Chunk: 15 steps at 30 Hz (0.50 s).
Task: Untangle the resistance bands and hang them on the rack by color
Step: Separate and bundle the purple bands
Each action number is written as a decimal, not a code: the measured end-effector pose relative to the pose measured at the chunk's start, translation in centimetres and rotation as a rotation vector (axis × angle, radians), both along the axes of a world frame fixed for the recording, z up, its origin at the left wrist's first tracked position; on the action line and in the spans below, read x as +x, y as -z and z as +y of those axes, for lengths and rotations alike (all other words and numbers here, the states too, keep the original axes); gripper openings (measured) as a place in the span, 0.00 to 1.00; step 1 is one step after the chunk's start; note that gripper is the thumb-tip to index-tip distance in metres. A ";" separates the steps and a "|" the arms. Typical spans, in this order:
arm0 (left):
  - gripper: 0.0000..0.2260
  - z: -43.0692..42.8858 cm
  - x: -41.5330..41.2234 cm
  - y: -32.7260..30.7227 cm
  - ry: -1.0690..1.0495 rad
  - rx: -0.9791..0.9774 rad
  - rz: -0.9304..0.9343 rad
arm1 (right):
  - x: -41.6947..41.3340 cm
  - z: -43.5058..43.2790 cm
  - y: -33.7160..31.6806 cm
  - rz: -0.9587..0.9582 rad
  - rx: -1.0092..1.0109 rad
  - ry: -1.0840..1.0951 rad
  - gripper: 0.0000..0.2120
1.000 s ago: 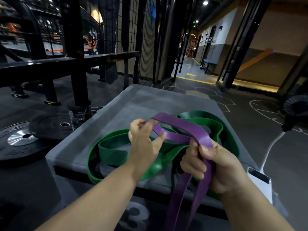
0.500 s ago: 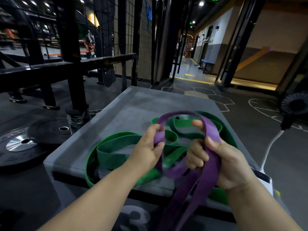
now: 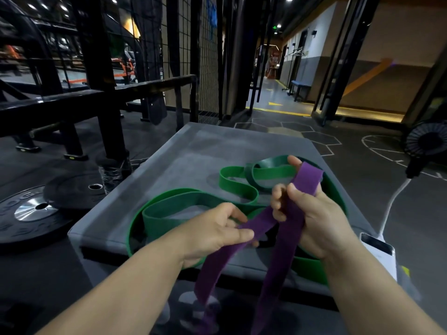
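Observation:
A purple resistance band (image 3: 284, 240) is held in both hands above the near edge of a grey padded box (image 3: 193, 151). My right hand (image 3: 314, 213) grips its upper fold, thumb on top. My left hand (image 3: 215, 230) pinches a lower strand of the same band. Two purple strands hang down past the box's front. A green resistance band (image 3: 193, 199) lies in loose coils on the box top, partly under my hands. Whether the purple band still passes through the green coils is hidden by my hands.
Black weight plates (image 3: 33, 211) lie on the floor to the left, beside a black steel rack frame (image 3: 101, 97). A white device with a cable (image 3: 379, 250) sits at the box's right. A black fan (image 3: 425, 141) stands far right. A corridor opens ahead.
The purple loop that stood open between my hands has been pulled flat. My left hand dropped lower along a strand while my right hand kept the top fold. The view shifted slightly.

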<state>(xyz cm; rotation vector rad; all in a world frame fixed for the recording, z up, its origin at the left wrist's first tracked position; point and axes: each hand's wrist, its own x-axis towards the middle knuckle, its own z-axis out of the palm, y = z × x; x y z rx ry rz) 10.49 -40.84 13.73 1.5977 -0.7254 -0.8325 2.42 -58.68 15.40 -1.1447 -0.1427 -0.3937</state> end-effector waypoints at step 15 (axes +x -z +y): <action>0.17 -0.8 -0.1 0.7 -0.382 0.157 -0.656 | 0.4 1.7 1.2 0.435 -1.078 0.268 0.24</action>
